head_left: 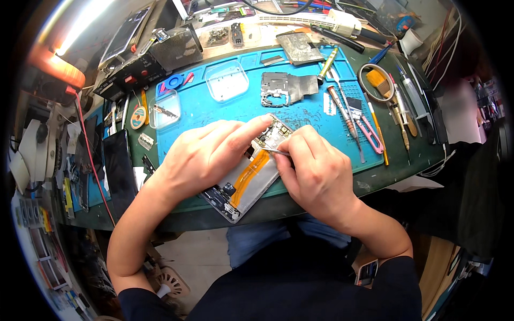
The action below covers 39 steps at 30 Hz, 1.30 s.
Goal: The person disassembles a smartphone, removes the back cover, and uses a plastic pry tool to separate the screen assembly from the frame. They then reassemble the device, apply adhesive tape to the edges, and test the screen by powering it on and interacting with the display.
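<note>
An opened phone (247,192) with orange flex cables and an exposed circuit board at its top end lies slanted on the blue silicone mat (193,115). My left hand (206,152) grips the phone's upper left side, its index finger pressed on the board's top corner. My right hand (313,176) is closed around a thin metal tool (278,151), probably tweezers, whose tip is at the board; my fingers hide part of it. A detached dark inner plate (276,88) with a grey sheet lies beyond the phone.
Two plastic boxes (226,80) sit on the mat. Tweezers, screwdrivers (336,101), brushes and a tape ring (377,82) lie right. A dark phone (119,168), razor blade and orange lamp (56,67) are left. A black power unit (171,51) stands at the back left.
</note>
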Each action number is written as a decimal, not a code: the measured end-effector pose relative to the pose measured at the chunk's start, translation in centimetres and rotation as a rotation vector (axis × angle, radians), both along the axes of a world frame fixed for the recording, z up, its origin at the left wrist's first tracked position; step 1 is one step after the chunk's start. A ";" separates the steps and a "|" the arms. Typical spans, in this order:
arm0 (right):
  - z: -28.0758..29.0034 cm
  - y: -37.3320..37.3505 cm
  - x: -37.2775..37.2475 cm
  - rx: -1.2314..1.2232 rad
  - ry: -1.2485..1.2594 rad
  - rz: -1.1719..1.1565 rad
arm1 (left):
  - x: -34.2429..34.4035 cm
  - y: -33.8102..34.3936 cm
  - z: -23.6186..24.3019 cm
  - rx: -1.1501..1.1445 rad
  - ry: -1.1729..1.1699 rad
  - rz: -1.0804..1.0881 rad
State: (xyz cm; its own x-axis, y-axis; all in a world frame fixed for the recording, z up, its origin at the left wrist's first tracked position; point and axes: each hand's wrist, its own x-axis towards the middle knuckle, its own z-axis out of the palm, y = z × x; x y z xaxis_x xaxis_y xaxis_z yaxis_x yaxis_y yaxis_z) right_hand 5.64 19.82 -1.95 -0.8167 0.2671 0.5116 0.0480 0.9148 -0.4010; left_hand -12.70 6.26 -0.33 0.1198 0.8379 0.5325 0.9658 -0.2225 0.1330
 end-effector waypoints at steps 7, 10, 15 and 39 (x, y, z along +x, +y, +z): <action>-0.4 0.2 0.2 0.011 -0.015 0.014 | -0.7 -2.4 -0.2 0.072 0.005 -0.130; -0.7 0.1 0.1 0.026 0.014 0.005 | -0.6 -2.8 0.1 0.016 0.001 -0.140; -0.7 0.1 0.2 0.025 0.031 0.010 | 1.9 -4.1 -0.2 -0.050 -0.804 0.374; 0.8 7.2 5.4 0.212 0.198 -0.393 | 4.3 -4.2 3.5 -0.540 -1.787 0.333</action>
